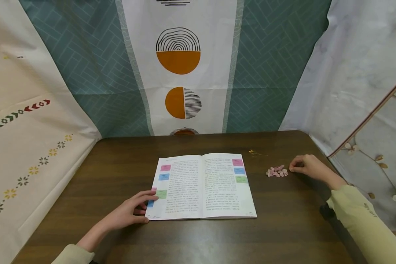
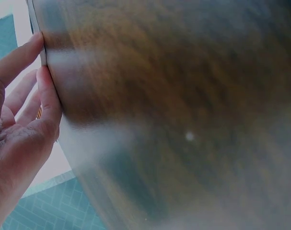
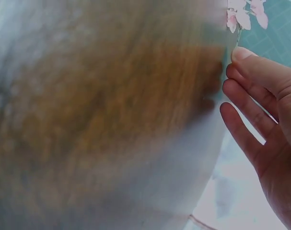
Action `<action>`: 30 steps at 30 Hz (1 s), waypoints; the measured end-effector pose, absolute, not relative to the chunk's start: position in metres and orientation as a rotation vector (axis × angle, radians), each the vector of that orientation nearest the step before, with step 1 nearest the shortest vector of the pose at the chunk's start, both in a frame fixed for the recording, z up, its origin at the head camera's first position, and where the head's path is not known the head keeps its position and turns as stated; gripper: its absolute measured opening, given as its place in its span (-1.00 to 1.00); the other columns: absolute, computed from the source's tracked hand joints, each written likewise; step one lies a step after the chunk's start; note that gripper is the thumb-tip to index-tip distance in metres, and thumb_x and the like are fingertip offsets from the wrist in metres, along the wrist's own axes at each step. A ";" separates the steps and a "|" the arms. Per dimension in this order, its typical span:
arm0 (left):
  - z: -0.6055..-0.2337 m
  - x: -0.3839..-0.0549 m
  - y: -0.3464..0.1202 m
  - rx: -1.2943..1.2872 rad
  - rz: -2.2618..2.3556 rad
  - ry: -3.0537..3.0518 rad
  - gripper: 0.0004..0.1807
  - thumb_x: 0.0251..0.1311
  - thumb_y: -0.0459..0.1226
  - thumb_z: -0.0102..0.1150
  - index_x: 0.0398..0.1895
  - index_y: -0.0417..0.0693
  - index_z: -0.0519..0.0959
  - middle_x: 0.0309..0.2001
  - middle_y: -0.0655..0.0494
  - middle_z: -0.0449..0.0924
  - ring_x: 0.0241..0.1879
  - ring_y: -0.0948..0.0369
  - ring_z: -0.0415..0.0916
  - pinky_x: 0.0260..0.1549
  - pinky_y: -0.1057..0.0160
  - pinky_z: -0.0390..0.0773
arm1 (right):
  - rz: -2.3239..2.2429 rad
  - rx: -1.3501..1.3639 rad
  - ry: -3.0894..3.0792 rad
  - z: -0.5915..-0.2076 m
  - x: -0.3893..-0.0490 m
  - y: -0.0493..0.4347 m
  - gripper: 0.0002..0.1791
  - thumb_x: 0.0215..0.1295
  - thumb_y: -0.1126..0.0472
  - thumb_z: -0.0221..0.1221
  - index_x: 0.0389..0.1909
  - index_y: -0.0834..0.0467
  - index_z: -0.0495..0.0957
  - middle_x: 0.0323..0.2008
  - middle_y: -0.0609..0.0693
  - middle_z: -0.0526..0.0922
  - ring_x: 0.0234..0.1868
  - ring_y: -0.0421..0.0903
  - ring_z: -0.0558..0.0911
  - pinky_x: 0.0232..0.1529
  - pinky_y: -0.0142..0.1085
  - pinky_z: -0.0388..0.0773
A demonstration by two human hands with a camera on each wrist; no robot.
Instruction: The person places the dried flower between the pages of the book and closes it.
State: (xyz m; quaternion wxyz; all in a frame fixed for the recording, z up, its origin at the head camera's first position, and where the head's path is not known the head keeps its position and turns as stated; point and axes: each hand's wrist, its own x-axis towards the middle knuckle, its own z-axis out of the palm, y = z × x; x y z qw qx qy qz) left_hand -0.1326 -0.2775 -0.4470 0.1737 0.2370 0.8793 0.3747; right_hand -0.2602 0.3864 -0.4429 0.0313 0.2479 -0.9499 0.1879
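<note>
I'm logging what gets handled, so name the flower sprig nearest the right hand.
The pink flower sprig, its stem pinched by the right hand. The yellow sprig, thinner, lies apart, nearer the top right corner of the book.

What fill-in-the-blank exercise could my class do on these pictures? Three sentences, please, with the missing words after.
1. The person's ____ hand touches the open book.
2. The right hand holds flowers coloured ____.
3. In the head view, the book's right-hand page shows ____ coloured rectangles.

Missing words: left; pink; three.
</note>
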 end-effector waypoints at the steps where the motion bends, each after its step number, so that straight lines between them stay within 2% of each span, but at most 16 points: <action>1: -0.447 -0.133 -0.278 0.673 1.063 2.495 -0.32 0.16 -0.20 0.38 0.36 -0.01 0.39 0.49 -0.18 0.12 -0.10 0.28 0.41 -0.10 0.41 0.61 | 0.581 0.761 -2.926 -0.442 -0.261 0.385 -0.93 0.20 0.23 0.35 -0.43 -0.02 0.70 -0.39 -0.19 0.73 -0.40 -0.41 0.58 -0.38 -0.37 0.51; 9: -0.448 -0.133 -0.278 0.675 1.066 2.496 -0.32 0.16 -0.19 0.39 0.36 0.00 0.39 0.50 -0.16 0.12 -0.10 0.29 0.41 -0.10 0.40 0.61 | 0.590 0.774 -2.909 -0.430 -0.265 0.372 -0.91 0.25 0.31 0.30 -0.38 0.04 0.64 -0.43 -0.19 0.69 -0.38 -0.43 0.58 -0.37 -0.37 0.53; 16: -0.449 -0.133 -0.278 0.660 1.075 2.490 -0.32 0.15 -0.20 0.39 0.36 0.02 0.40 0.50 -0.13 0.12 -0.10 0.29 0.40 -0.09 0.41 0.61 | 0.680 0.750 -2.937 -0.416 -0.267 0.356 -0.96 0.25 0.32 0.30 -0.37 0.17 0.62 -0.42 -0.08 0.69 -0.43 -0.43 0.54 -0.40 -0.40 0.51; 30: -0.447 -0.132 -0.277 0.641 1.068 2.492 -0.32 0.15 -0.18 0.39 0.37 0.02 0.40 0.50 -0.13 0.13 -0.08 0.26 0.40 -0.08 0.39 0.61 | 0.821 0.825 -2.809 -0.411 -0.269 0.321 -0.83 0.18 0.40 0.32 -0.43 0.08 0.57 -0.43 -0.06 0.68 -0.48 -0.37 0.52 -0.46 -0.40 0.48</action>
